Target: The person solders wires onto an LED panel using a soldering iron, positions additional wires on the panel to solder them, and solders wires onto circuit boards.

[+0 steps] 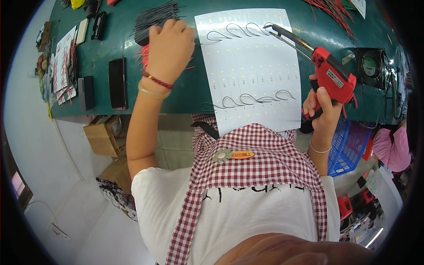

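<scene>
My right hand [324,104] is wrapped round the handle of a red soldering gun [333,77]. Its dark metal tip reaches the upper right of a white LED panel [251,57], at the end of a row of black wire loops [238,30]. A second row of wire loops [247,100] runs across the panel's near part. My left hand [171,51] is curled down by a pile of black wires [154,20], with red wires [145,55] partly under it. Its fingertips are hidden, so what they hold does not show.
On the green table [176,97] lie a dark phone [117,84], a grey box [86,93] and more red wires [333,13]. A black fan [371,66] stands at the right. Below it is a blue crate [342,148]. A person in pink [392,149] is beyond.
</scene>
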`<control>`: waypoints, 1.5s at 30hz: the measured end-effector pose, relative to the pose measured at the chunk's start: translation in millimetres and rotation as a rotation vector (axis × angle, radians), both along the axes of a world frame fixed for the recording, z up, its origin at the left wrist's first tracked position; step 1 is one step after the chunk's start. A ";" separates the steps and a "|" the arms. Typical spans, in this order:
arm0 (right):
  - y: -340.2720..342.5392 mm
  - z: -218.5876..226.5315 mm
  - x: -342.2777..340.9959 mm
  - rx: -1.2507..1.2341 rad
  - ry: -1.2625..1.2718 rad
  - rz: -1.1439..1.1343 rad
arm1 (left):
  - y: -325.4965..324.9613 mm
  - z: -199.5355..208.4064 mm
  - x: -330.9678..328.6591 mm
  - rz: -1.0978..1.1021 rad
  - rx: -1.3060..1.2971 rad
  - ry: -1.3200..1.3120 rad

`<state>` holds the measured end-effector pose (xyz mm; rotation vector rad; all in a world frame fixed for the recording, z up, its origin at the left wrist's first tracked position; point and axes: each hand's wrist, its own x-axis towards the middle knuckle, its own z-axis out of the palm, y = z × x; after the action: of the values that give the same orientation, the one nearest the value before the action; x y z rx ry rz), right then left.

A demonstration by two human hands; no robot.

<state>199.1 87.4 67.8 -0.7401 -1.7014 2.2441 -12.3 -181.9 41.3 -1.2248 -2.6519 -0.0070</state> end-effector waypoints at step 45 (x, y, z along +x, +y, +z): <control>-34.4 -11.0 -44.3 0.024 -0.167 0.300 | 15.0 -40.4 -11.1 -0.151 0.349 -0.305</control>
<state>154.8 53.0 56.8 -0.7263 -2.0341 2.4084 -23.3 -166.9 0.8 -1.3847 -2.6331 -0.7016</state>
